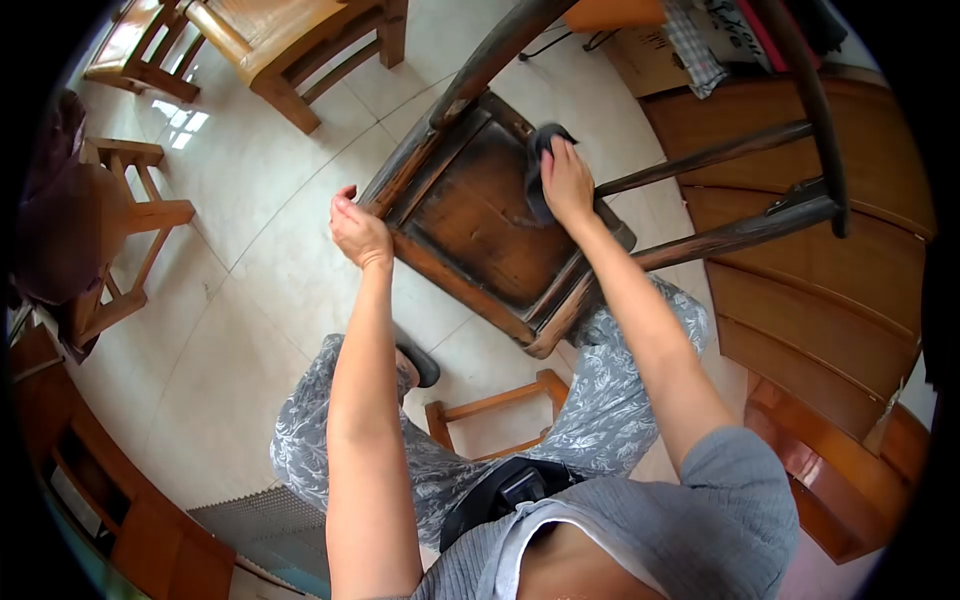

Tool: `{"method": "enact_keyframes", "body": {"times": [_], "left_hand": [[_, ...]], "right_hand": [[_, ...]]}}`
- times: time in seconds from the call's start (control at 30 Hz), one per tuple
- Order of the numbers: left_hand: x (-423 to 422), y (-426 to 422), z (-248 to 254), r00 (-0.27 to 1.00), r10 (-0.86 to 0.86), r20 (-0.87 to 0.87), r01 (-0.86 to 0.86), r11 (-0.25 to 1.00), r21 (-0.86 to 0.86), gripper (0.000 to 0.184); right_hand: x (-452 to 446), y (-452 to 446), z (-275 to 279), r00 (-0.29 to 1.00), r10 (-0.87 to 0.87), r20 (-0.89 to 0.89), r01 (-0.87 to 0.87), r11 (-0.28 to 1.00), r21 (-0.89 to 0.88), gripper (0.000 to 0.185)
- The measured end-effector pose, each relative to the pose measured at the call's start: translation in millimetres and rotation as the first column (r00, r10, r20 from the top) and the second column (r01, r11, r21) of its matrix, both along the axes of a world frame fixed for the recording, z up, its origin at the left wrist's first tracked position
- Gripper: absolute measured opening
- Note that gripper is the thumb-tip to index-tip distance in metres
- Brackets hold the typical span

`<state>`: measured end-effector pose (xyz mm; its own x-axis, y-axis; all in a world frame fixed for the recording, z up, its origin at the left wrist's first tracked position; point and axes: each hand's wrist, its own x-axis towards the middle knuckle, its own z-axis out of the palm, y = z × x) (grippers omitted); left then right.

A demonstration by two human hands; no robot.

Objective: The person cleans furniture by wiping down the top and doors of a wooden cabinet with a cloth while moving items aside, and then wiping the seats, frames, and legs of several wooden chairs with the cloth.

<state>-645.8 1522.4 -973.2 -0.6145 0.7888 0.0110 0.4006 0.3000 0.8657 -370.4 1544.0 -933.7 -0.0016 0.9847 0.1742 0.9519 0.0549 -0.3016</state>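
A worn, dark wooden chair (490,215) lies tipped in front of my knees, its panelled surface facing up at me. My left hand (360,232) is closed around the chair's left edge, though the frame hides part of the grip. Over the upper right of the panel, my right hand (568,188) holds a black cloth (538,180) bunched against the wood. The cloth hides the surface beneath it. Dark round bars (710,158) of the same chair stretch off to the right.
Lighter wooden chairs (290,50) stand at the upper left, and a wooden stool frame (140,215) is at the left. Wooden drawers (810,270) line the right side. A small stool (490,405) shows between my legs. Pale tiles (260,290) cover the floor.
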Motion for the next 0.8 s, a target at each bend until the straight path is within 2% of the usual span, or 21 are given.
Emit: {"method": "enact_keyframes", "body": {"times": [0.1, 0.17, 0.23, 0.3, 0.37, 0.43, 0.53, 0.57, 0.6, 0.63, 0.67, 0.7, 0.73, 0.8], "left_hand": [[-6.6, -2.4, -8.8, 0.999, -0.021, -0.031, 0.021, 1.0, -0.02, 0.039], [-7.8, 0.1, -10.8, 0.998, -0.033, -0.049, 0.031, 0.999, -0.032, 0.039], [-7.5, 1.7, -9.3, 0.998, -0.029, -0.064, 0.026, 0.998, -0.057, 0.04], [-9.7, 1.0, -11.2, 0.994, -0.049, -0.1, 0.042, 0.996, -0.08, 0.042], [-10.1, 3.3, -12.9, 0.993, -0.055, -0.102, 0.045, 0.994, -0.096, 0.042], [-11.3, 3.9, -12.2, 0.991, -0.063, -0.115, 0.05, 0.993, -0.111, 0.041], [-15.1, 6.5, -14.0, 0.987, -0.104, -0.119, 0.088, 0.987, -0.138, 0.041], [-19.2, 4.3, -18.3, 0.984, -0.122, -0.131, 0.103, 0.984, -0.146, 0.042], [-26.1, 4.4, -26.0, 0.983, -0.155, -0.101, 0.137, 0.976, -0.169, 0.045], [-27.0, -0.6, -22.6, 0.989, -0.124, -0.081, 0.103, 0.968, -0.228, 0.046], [-28.3, -5.5, -16.3, 0.993, -0.093, -0.066, 0.071, 0.956, -0.285, 0.049], [-29.4, -7.8, -10.2, 0.997, -0.056, -0.051, 0.036, 0.942, -0.333, 0.052], [-31.9, -18.7, -12.9, 0.998, -0.039, -0.049, 0.021, 0.942, -0.335, 0.059], [-23.9, -46.0, -9.3, 0.991, -0.088, -0.101, 0.05, 0.941, -0.334, 0.062]], "right_hand": [[6.0, -43.5, 7.3, 0.994, 0.034, 0.099, -0.04, 0.998, 0.057, 0.017], [-0.7, -76.7, 6.7, 0.952, 0.066, 0.299, -0.102, 0.989, 0.108, 0.022], [-4.7, -118.8, 9.3, 0.989, 0.108, 0.1, -0.109, 0.994, 0.009, 0.023], [-10.8, -162.5, 25.8, 0.997, 0.055, 0.047, -0.049, 0.99, -0.131, 0.021], [-21.9, -199.4, 39.8, 0.987, 0.145, 0.073, -0.127, 0.968, -0.217, 0.017], [-48.9, -235.6, 40.8, 0.969, 0.247, -0.013, -0.239, 0.922, -0.305, 0.017], [-49.7, -238.4, 39.6, 0.923, 0.384, -0.025, -0.381, 0.901, -0.209, 0.015], [-33.0, -226.4, 31.8, 0.906, 0.422, -0.003, -0.409, 0.877, -0.252, 0.015], [-21.4, -203.3, 29.8, 0.911, 0.393, 0.123, -0.354, 0.9, -0.256, 0.017], [-10.6, -179.0, 30.1, 0.951, 0.256, 0.176, -0.233, 0.962, -0.142, 0.019], [3.3, -154.4, 32.4, 0.947, 0.216, 0.236, -0.181, 0.97, -0.161, 0.019], [6.3, -144.2, 19.8, 0.943, 0.125, 0.31, -0.152, 0.986, 0.065, 0.02], [6.5, -134.7, 15.8, 0.96, 0.065, 0.271, -0.04, 0.995, -0.096, 0.022], [-18.8, -156.6, 19.6, 0.978, 0.015, 0.209, 0.026, 0.981, -0.195, 0.022]]}}
